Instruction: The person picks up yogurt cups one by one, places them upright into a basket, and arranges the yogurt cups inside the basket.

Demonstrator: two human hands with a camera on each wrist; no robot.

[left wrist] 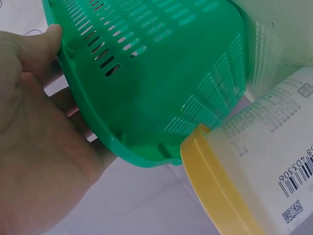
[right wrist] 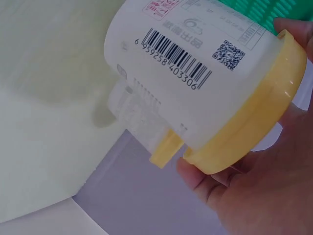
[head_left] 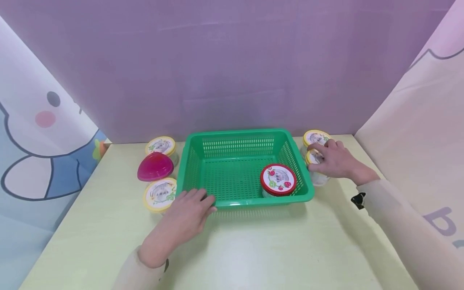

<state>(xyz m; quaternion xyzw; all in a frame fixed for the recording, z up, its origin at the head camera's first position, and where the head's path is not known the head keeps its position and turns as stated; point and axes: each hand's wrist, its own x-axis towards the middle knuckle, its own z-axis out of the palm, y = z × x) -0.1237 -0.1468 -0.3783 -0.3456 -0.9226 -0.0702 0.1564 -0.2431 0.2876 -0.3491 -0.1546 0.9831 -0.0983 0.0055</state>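
A green plastic basket (head_left: 235,203) with slotted walls stands on the table. My left hand (head_left: 188,215) grips its near left corner, the thumb (left wrist: 51,41) against the rim in the left wrist view. Inside the basket, at the near right, sits a tub with a red lid (head_left: 278,179) printed with strawberries. To the right of the basket my right hand (head_left: 335,160) holds a clear tub with a yellow lid (right wrist: 254,117), thumb and fingertips around the lid's edge. The tub's side, with a barcode, faces the right wrist camera.
Behind the held tub stands another yellow-lidded tub (head_left: 314,137). Left of the basket are a far yellow-lidded tub (head_left: 160,145), a magenta dome-shaped plastic piece (head_left: 155,167) and a near yellow-lidded tub (head_left: 159,194). A purple backdrop (head_left: 232,72) rises behind the table (head_left: 253,253).
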